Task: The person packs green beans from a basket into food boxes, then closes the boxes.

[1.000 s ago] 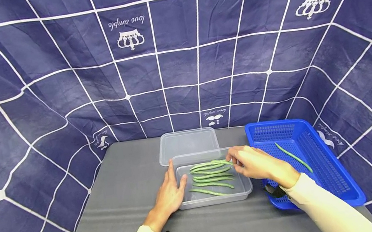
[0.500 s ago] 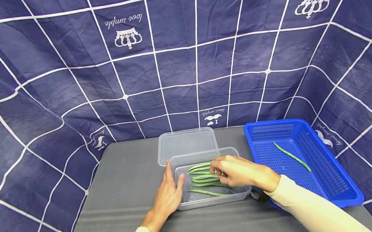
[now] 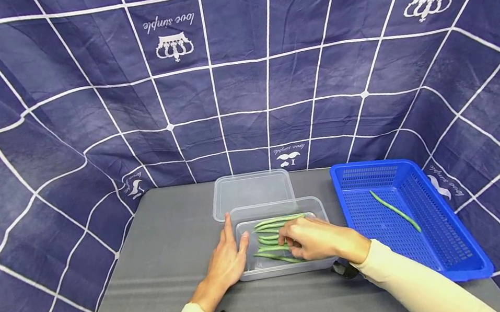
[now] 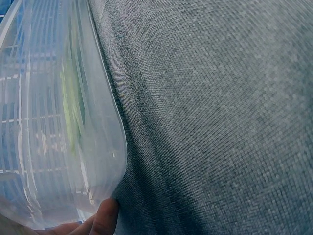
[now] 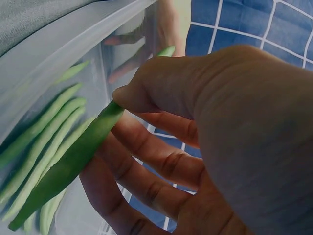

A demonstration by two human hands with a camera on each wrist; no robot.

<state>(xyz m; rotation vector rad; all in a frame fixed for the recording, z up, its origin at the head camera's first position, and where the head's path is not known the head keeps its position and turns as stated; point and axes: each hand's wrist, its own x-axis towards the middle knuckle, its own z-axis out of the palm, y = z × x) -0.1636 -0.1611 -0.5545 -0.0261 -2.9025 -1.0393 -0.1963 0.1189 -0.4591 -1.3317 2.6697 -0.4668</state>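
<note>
Inside a clear plastic container (image 3: 288, 269), several green beans (image 3: 282, 219) lie side by side. My right hand (image 3: 317, 241) is over its right half and covers the beans' right ends. In the right wrist view, the thumb and fingers of that hand pinch one green bean (image 5: 73, 166) above the others. My left hand (image 3: 224, 266) rests along the container's left end, its fingers straight against the outside and its thumb near the rim. At the bottom of the left wrist view, a fingertip (image 4: 106, 215) touches the clear wall.
A clear lid (image 3: 251, 191) lies flat behind the container. To the right stands a blue perforated basket (image 3: 423, 175) with a single green bean (image 3: 396, 210) in it. Grey cloth (image 3: 165, 230) covers the table, and a blue gridded curtain (image 3: 241, 88) surrounds the back and sides.
My right hand has moved left and toward the container's near side, from its back right corner to over the beans. The left hand stays at the left end.
</note>
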